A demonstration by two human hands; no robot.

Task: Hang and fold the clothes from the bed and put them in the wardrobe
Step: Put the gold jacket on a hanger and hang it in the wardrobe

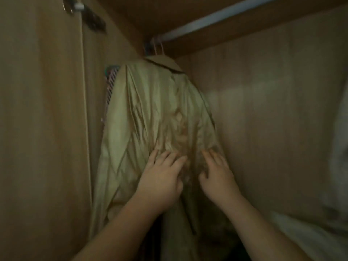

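A pale beige collared shirt (150,110) hangs on a white hanger (160,47) from the metal rail (216,17) at the left end of the wooden wardrobe (273,110). Its cloth is creased in the middle. My left hand (162,176) lies flat against the shirt's lower middle with fingers straight and spread. My right hand (216,172) rests just to the right of it, fingers straight on the shirt's right edge. Neither hand grips the cloth.
A striped garment (111,83) hangs behind the shirt, against the wardrobe's left side panel (47,129). Something white and blurred (339,147) fills the right edge and lower right corner. The rail runs bare to the right.
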